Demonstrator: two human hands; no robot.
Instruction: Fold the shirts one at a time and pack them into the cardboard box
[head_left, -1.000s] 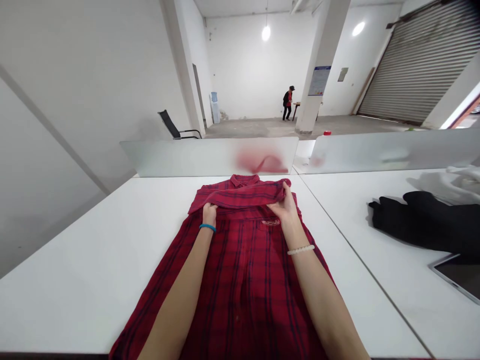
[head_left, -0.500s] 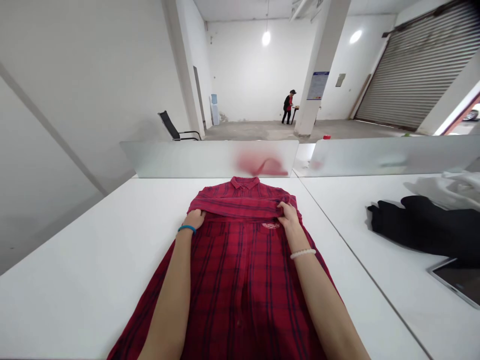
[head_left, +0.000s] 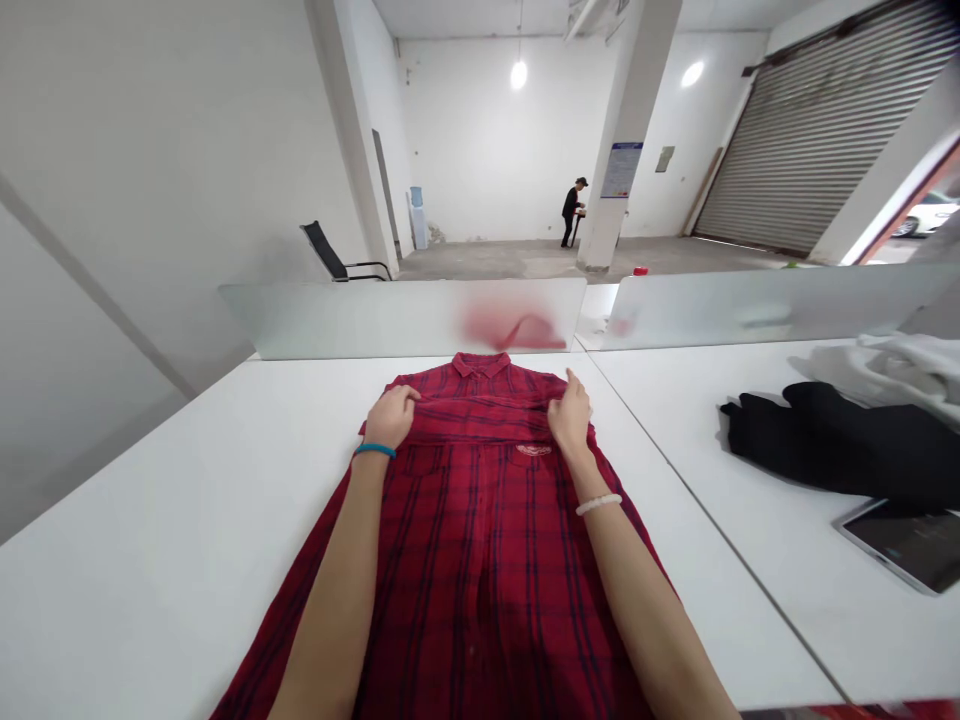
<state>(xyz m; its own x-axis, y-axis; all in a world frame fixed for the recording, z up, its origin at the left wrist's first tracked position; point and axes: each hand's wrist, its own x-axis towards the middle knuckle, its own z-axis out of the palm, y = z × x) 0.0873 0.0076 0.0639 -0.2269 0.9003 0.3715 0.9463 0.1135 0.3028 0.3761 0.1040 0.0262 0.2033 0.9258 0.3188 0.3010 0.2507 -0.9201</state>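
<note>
A red plaid shirt [head_left: 480, 540] lies flat on the white table [head_left: 150, 520], collar away from me, with a sleeve folded across its chest. My left hand [head_left: 390, 418], wearing a blue wristband, curls its fingers on the left end of that folded band. My right hand [head_left: 570, 415], with a white bead bracelet, pinches the band's right end near the chest pocket emblem. Both forearms reach over the shirt body.
A black garment [head_left: 840, 450] and a pale garment [head_left: 900, 365] lie on the adjoining table at the right, with a tablet [head_left: 900, 545] nearer me. Frosted dividers [head_left: 360, 315] stand behind the tables. A black chair [head_left: 330, 255] and a distant person [head_left: 574, 210] are beyond.
The folded sleeve, held raised a second ago, has been lowered flat across the shirt's chest. Both hands have slid outward to the band's ends. The camera shifted slightly right.
</note>
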